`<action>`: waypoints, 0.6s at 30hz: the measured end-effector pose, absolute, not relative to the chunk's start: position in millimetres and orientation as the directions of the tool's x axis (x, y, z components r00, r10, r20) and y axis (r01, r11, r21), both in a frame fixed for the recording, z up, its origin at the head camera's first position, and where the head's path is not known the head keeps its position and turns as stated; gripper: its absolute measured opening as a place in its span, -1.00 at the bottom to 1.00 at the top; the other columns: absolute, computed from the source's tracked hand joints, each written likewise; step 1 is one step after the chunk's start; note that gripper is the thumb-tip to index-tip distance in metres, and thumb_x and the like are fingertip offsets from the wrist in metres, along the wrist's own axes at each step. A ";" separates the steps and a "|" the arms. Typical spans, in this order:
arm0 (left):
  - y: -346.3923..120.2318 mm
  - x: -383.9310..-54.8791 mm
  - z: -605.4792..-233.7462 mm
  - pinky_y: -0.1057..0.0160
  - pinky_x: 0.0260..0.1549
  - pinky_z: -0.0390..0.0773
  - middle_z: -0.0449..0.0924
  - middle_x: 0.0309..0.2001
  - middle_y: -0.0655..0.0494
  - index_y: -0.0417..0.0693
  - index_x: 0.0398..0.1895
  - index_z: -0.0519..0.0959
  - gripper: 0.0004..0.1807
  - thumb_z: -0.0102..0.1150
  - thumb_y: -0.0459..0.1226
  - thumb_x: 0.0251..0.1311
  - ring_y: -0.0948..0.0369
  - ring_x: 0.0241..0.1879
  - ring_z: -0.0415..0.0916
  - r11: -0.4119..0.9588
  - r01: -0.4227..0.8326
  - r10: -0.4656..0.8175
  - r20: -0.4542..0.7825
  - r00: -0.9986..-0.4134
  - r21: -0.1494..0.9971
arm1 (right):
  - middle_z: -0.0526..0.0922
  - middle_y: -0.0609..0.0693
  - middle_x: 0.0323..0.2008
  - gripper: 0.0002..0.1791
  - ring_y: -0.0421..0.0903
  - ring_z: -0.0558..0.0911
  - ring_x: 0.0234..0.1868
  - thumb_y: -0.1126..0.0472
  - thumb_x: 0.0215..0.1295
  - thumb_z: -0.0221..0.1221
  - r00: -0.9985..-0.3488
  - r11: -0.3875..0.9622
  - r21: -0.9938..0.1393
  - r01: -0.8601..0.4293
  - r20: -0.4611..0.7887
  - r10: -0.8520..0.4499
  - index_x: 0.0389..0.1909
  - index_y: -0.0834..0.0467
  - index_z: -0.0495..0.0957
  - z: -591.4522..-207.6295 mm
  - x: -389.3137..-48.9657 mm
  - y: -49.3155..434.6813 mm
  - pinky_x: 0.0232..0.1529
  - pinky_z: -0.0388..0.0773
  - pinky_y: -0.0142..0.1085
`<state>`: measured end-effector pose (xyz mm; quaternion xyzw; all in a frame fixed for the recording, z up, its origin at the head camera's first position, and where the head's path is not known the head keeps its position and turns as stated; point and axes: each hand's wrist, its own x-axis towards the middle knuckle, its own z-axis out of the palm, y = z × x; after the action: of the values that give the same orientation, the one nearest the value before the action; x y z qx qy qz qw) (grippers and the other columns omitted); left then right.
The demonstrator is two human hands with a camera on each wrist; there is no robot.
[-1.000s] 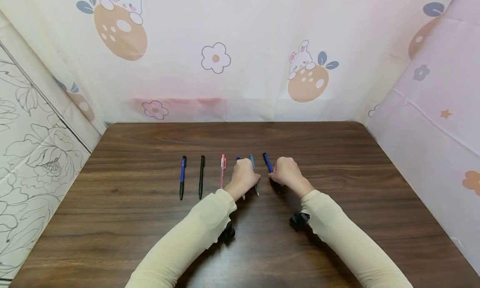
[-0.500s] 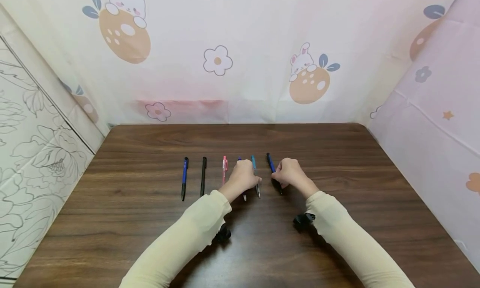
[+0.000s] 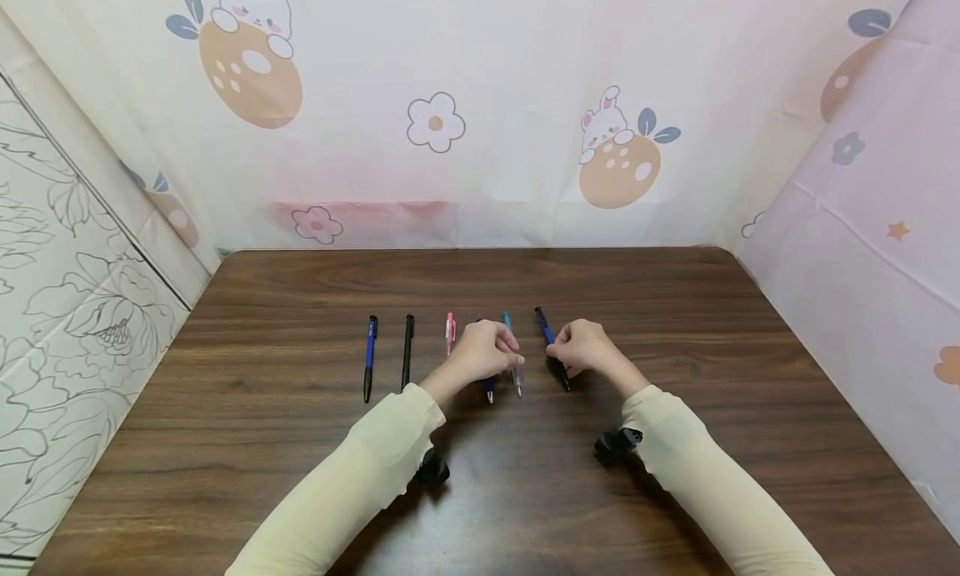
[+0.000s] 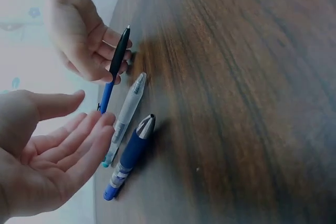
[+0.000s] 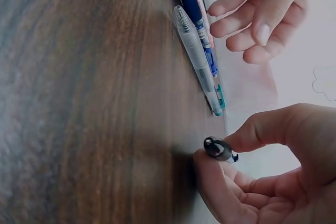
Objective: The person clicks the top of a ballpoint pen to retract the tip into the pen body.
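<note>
In the head view, my right hand (image 3: 588, 344) pinches a blue pen with a black grip (image 3: 543, 324) between thumb and fingers, its black end tilted toward me. The right wrist view shows that pen's dark tip (image 5: 214, 148) end-on. My left hand (image 3: 486, 348) is over the row of pens, fingers loosely spread and thumb apart. Beneath and beside it lie a clear pen with a teal end (image 4: 130, 100) and a blue pen with a silver tip (image 4: 135, 148). In the head view the hand and wrist partly cover these and a pink pen (image 3: 450, 328).
Farther left on the brown wooden table (image 3: 225, 409), a black pen (image 3: 407, 347) and another blue-and-black pen (image 3: 370, 351) lie roughly parallel. A printed curtain (image 3: 510, 142) hangs behind the table, and others stand along both sides.
My left hand has loosened, its fingers spreading and lifting, so more of the silver-tipped blue pen shows. The right hand has shifted slightly right with its pen. The head view has moved a little.
</note>
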<state>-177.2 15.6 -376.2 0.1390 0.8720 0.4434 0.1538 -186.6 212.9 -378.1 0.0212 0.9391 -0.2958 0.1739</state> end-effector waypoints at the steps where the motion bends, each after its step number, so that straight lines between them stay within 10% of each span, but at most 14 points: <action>1: 14.9 -176.8 -377.1 0.39 -0.53 0.60 0.72 -0.43 0.00 -0.18 -0.34 0.62 -0.84 0.37 -0.30 0.06 0.13 -0.49 0.66 0.540 0.082 0.378 -0.155 -0.913 0.838 | 0.56 -0.07 -0.68 -0.79 -0.21 0.66 -0.65 0.16 0.23 0.16 -0.938 0.821 -0.552 0.147 -0.341 -0.062 -0.46 0.23 0.58 -378.4 -186.3 213.2 -0.44 0.70 -0.29; 18: -0.9 -178.8 -385.0 0.20 -0.05 0.69 0.64 0.00 -0.29 -0.38 0.05 0.52 -0.65 0.19 -0.37 0.24 0.15 -0.19 0.71 0.036 -0.375 0.381 -0.360 -0.851 0.926 | 0.71 -0.07 -0.50 -0.69 -0.25 0.69 -0.46 0.32 0.38 0.00 -0.850 0.469 -0.812 0.347 -0.483 -0.209 -0.03 0.50 0.44 -385.6 -185.5 219.2 -0.34 0.70 -0.37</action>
<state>-178.8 -0.9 -385.0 0.0022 0.6662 0.6942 0.2726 -185.5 219.2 -385.6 0.0423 0.8132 -0.5135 0.2705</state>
